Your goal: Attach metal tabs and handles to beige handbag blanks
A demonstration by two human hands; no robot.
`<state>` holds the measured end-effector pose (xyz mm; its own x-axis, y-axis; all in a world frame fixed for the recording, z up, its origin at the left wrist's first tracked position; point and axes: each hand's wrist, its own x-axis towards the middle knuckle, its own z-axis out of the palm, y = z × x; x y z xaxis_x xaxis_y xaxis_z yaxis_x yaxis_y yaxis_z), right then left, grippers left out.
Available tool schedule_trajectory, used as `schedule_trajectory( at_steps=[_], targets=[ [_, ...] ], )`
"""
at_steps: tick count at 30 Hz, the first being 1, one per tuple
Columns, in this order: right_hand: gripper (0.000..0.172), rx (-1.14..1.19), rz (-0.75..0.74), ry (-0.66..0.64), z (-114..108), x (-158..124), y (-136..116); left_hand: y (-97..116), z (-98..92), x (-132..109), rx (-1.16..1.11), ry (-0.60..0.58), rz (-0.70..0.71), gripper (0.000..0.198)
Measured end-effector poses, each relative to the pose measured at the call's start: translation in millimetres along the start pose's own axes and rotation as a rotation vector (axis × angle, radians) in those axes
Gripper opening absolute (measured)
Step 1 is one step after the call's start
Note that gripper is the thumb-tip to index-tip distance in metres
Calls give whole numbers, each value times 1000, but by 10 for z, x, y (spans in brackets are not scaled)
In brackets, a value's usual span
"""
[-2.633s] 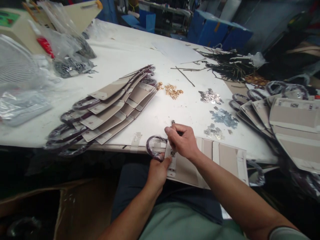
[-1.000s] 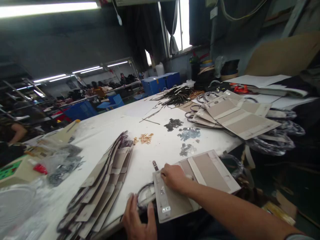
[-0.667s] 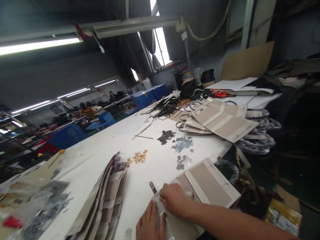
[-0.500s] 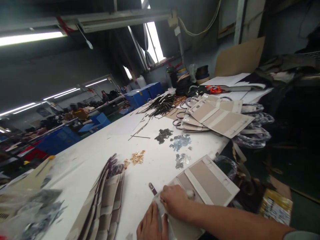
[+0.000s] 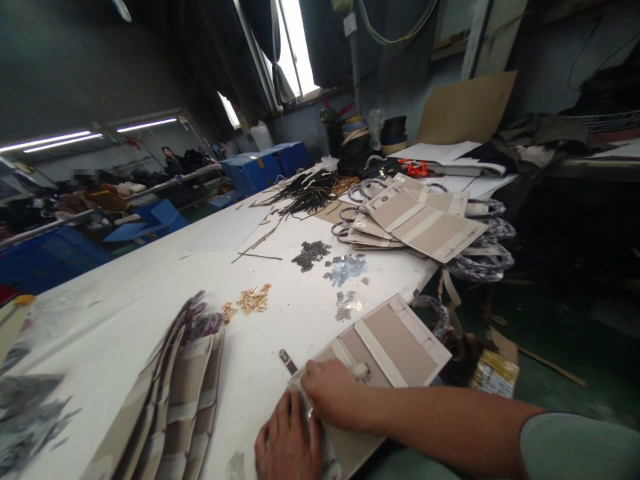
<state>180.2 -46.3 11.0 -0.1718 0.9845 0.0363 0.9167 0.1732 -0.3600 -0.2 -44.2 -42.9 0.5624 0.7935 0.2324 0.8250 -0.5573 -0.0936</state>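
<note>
A beige bag panel (image 5: 400, 333) with pale cross strips lies at the table's near edge. Across its left end my right hand (image 5: 330, 393) is closed in a fist around a tool with a whitish rounded handle (image 5: 361, 371); the tool's working end is hidden. Beside it, my left hand (image 5: 290, 440) lies flat on the panel's left edge, thumb apart from the stretched fingers. A dark tab with a metal fitting (image 5: 287, 361) sticks out past the panel just beyond my fingers. A plastic-wrapped handle loop (image 5: 435, 313) hangs off the panel's right end.
A row of stacked bag panels (image 5: 175, 400) stands at left. Small piles of gold fittings (image 5: 254, 300), black pieces (image 5: 311, 255) and silver plates (image 5: 349, 305) lie ahead. More panels (image 5: 425, 227) with wrapped handles overhang the right edge. Black strips (image 5: 310, 190) lie farther back.
The whole view has shifted, so the table's things sit farther left and slightly higher. Both hands stay at the same end of the panel, the right still gripping the tool.
</note>
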Motion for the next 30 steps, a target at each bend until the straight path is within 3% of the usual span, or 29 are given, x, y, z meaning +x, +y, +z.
schedule_trajectory(
  at_steps=[4, 8, 11, 16, 20, 25, 30],
  targets=[
    [20, -20, -36, -15, -37, 7, -7, 37, -140, 25, 13, -11, 33, 50],
    [25, 39, 30, -22, -240, 15, 157, 88, -266, 14, -8, -26, -6, 49],
    [29, 88, 175, 46, -504, 10, 558, 110, -293, -17, -41, -34, -40, 50],
    [30, -2, 374, 65, -829, -91, 1472, 126, -282, -60, -85, -46, -90, 51],
    [31, -22, 473, 33, -791, -174, 1855, 136, -286, -82, -126, -15, -92, 51],
    [26, -7, 483, 37, -654, -147, 1935, 154, -294, -96, -149, 26, -111, 50],
    [31, 15, 433, 9, -666, -99, 2050, 172, -292, -108, -150, 33, -128, 51]
  ],
)
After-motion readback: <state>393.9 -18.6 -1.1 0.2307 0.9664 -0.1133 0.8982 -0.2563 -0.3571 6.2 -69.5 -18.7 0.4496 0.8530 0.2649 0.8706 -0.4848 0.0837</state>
